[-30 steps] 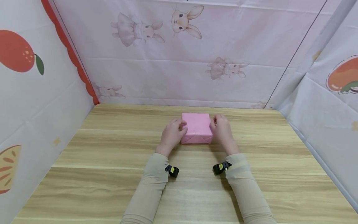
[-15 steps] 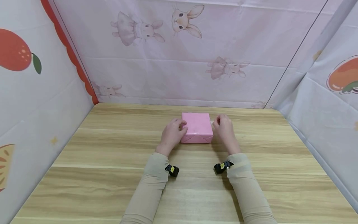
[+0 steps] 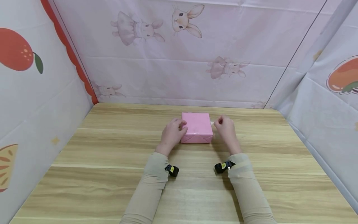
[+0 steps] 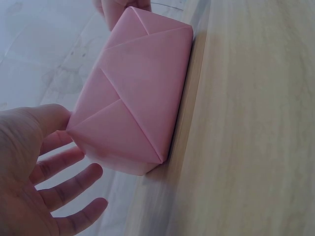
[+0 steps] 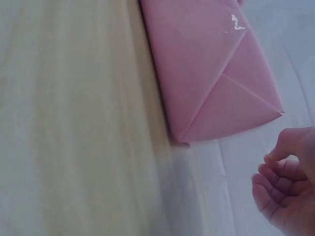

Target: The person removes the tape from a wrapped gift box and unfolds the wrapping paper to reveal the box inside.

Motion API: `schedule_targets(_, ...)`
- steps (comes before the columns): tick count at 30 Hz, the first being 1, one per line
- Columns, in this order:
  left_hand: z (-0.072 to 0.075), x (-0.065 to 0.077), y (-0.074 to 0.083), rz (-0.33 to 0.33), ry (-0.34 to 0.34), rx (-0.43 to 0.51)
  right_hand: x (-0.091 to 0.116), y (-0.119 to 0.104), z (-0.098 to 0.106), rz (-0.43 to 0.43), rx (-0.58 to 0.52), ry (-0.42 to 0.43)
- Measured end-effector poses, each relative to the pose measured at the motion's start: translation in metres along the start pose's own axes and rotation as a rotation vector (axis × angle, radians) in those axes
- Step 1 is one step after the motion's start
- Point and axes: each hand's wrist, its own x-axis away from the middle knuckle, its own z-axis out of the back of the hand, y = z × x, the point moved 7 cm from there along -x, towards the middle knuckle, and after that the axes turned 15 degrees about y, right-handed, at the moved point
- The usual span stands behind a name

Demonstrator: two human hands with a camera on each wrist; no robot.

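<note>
A pink wrapped box point(image 3: 196, 124) with folded paper ends sits on the wooden table point(image 3: 195, 199), toward its far side. My left hand point(image 3: 172, 132) holds the box's left side, thumb and index finger at the top edge. In the left wrist view the thumb point(image 4: 51, 117) meets a corner, while the other fingers point(image 4: 74, 189) spread loosely away from the paper. To the right of the box, my right hand point(image 3: 225, 127) pinches a small pale strip point(image 3: 212, 123) that bridges the gap to the box's side. The right wrist view shows its fingertips pressed together beyond the corner.
Printed cloth walls enclose the table: a rabbit-patterned one point(image 3: 179, 49) behind, a fruit-patterned one point(image 3: 25, 102) on the left and another point(image 3: 330, 102) on the right. Black straps point(image 3: 223, 166) with small devices sit at both wrists.
My right hand has drawn a little to the right, away from the box, and more of the pale strip shows between them. The left hand and box have stayed in place.
</note>
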Motion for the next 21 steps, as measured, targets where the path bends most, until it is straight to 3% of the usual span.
schedule_targets(5, -0.001, 0.0, 0.0, 0.002, -0.013, 0.003, -0.002, 0.009, 0.001, -0.061, 0.007, -0.058)
schedule_targets(12, -0.005, -0.001, 0.0, -0.009, -0.071, 0.007, -0.005, 0.013, 0.009, -0.08, 0.007, -0.051)
schedule_targets(21, -0.005, 0.0, 0.004, -0.063, -0.095, -0.096, -0.006, 0.012, 0.01, -0.072, 0.01, -0.051)
